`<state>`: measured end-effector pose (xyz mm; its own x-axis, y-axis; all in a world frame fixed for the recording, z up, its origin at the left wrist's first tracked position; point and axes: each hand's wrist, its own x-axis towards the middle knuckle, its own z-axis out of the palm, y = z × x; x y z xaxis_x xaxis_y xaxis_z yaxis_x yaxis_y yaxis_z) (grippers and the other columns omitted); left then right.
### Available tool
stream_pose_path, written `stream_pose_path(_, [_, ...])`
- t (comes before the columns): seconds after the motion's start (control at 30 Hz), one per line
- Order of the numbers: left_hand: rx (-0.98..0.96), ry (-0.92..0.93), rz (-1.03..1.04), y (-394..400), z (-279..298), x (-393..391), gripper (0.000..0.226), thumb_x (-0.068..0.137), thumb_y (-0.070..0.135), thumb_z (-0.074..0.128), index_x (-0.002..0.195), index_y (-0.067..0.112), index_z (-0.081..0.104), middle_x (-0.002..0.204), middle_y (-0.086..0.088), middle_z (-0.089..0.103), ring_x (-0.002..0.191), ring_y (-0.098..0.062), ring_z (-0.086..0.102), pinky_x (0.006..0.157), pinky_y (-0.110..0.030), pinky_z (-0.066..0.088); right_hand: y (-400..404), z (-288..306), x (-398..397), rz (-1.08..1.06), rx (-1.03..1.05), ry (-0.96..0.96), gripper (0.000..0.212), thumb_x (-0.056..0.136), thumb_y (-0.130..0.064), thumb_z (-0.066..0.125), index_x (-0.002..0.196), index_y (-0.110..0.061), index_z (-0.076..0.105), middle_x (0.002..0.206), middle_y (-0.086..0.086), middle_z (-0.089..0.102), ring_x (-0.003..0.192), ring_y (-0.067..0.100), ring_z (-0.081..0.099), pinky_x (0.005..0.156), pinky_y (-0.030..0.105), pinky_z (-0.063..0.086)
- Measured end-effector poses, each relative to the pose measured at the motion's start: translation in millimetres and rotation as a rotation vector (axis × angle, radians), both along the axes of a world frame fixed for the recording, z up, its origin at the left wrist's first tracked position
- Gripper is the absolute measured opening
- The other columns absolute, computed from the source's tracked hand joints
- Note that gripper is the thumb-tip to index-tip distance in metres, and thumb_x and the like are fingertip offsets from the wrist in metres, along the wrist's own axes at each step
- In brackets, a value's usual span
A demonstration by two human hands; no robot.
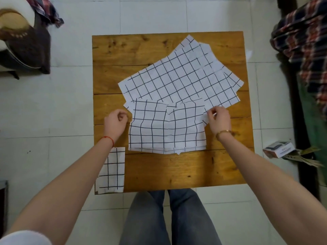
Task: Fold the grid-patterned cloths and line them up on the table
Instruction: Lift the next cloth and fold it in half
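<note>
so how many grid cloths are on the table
4 visible at least: a small folded cloth at the near left corner, one half-folded between the hands, and two overlapping flat ones behind. More may hide underneath.

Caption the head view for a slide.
Right hand pinches half-folded grid cloth; left hand beside it.

Red string bracelet [108, 138], gold bracelet [223, 132], jeans [169, 218]

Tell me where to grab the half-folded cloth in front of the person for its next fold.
Pinch the half-folded cloth at its two far corners, one hand from each side. It lies flat and square to the table edge, and its far edge overlaps the unfolded stack.
</note>
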<state>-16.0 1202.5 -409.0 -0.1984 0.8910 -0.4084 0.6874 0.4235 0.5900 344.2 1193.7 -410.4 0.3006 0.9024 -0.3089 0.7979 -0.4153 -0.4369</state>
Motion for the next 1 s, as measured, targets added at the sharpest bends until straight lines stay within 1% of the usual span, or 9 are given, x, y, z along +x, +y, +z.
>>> stream_pose_path(0.1, [-0.032, -0.021, 0.057, 28.6, -6.6, 7.4, 0.022, 0.094, 0.017, 0.056, 0.114, 0.011, 0.063, 0.090, 0.002, 0.059, 0.083, -0.012, 0.056, 0.078, -0.027, 0.050, 33.7, -0.6, -4.0, -0.175, -0.014, 0.146, 0.023, 0.094, -0.027, 0.051, 0.096, -0.007, 0.063, 0.090, 0.004, 0.064, 0.079, 0.016, 0.056, 0.066, 0.025, 0.044])
stream_pose_path(0.3, [-0.175, -0.026, 0.131, 56.4, -29.1, 23.8, 0.027, 0.094, 0.024, 0.057, 0.117, 0.009, 0.060, 0.100, -0.002, 0.058, 0.090, -0.014, 0.052, 0.078, -0.025, 0.043, 64.9, -18.3, -11.0, -0.236, -0.182, 0.192, 0.029, 0.094, -0.034, 0.052, 0.100, -0.007, 0.059, 0.089, 0.004, 0.057, 0.082, 0.018, 0.051, 0.070, 0.028, 0.039])
stream_pose_path(0.37, [-0.216, -0.023, 0.170, 60.5, -35.5, 26.7, 0.028, 0.093, 0.026, 0.059, 0.116, 0.011, 0.060, 0.102, -0.002, 0.059, 0.091, -0.015, 0.053, 0.077, -0.026, 0.042, 68.4, -24.7, -13.7, -0.256, -0.243, 0.188, 0.029, 0.093, -0.037, 0.051, 0.094, -0.008, 0.056, 0.084, 0.003, 0.056, 0.079, 0.017, 0.050, 0.067, 0.028, 0.038])
stream_pose_path(0.47, [-0.237, -0.065, 0.198, 66.3, -48.3, 27.8, 0.030, 0.090, 0.028, 0.064, 0.114, 0.010, 0.060, 0.108, -0.005, 0.061, 0.095, -0.017, 0.056, 0.079, -0.027, 0.045, 71.4, -31.0, -18.8, -0.293, -0.282, 0.204, 0.031, 0.091, -0.037, 0.053, 0.075, -0.011, 0.048, 0.064, -0.002, 0.045, 0.060, 0.012, 0.041, 0.052, 0.025, 0.033])
stream_pose_path(0.53, [-0.225, -0.094, 0.221, 69.2, -54.1, 30.1, 0.029, 0.089, 0.028, 0.066, 0.111, 0.009, 0.060, 0.106, -0.005, 0.061, 0.097, -0.018, 0.057, 0.080, -0.027, 0.046, 72.7, -34.5, -21.3, -0.346, -0.266, 0.255, 0.033, 0.089, -0.033, 0.054, 0.064, -0.015, 0.041, 0.058, -0.002, 0.038, 0.054, 0.013, 0.034, 0.050, 0.025, 0.031])
stream_pose_path(0.6, [-0.194, -0.106, 0.250, 71.1, -57.0, 33.8, 0.027, 0.089, 0.028, 0.066, 0.108, 0.009, 0.060, 0.101, -0.003, 0.059, 0.092, -0.015, 0.055, 0.075, -0.023, 0.044, 74.2, -37.4, -22.7, -0.412, -0.217, 0.312, 0.032, 0.086, -0.027, 0.055, 0.060, -0.017, 0.038, 0.056, -0.002, 0.035, 0.052, 0.013, 0.030, 0.050, 0.024, 0.028])
stream_pose_path(0.73, [-0.142, -0.134, 0.298, 73.0, -62.8, 34.5, 0.023, 0.089, 0.026, 0.066, 0.103, 0.008, 0.062, 0.095, -0.002, 0.062, 0.086, -0.014, 0.057, 0.065, -0.018, 0.043, 75.2, -41.1, -24.5, -0.514, -0.148, 0.407, 0.018, 0.084, -0.021, 0.056, 0.070, -0.013, 0.048, 0.058, -0.001, 0.038, 0.056, 0.013, 0.033, 0.052, 0.023, 0.031])
stream_pose_path(0.83, [-0.151, -0.147, 0.324, 72.3, -65.5, 30.9, 0.022, 0.092, 0.025, 0.062, 0.104, 0.008, 0.062, 0.095, -0.003, 0.061, 0.084, -0.013, 0.056, 0.070, -0.021, 0.048, 74.7, -42.5, -21.9, -0.548, -0.108, 0.425, 0.023, 0.085, -0.022, 0.057, 0.066, -0.014, 0.047, 0.060, -0.002, 0.041, 0.058, 0.012, 0.036, 0.055, 0.024, 0.034])
stream_pose_path(1.0, [-0.102, -0.124, 0.298, 69.7, -63.4, 27.8, 0.016, 0.093, 0.025, 0.061, 0.102, 0.012, 0.057, 0.088, 0.003, 0.057, 0.078, -0.009, 0.054, 0.064, -0.018, 0.044, 73.0, -44.6, -14.4, -0.569, -0.096, 0.457, 0.023, 0.087, -0.026, 0.058, 0.069, -0.014, 0.051, 0.061, -0.003, 0.043, 0.060, 0.011, 0.038, 0.060, 0.025, 0.037])
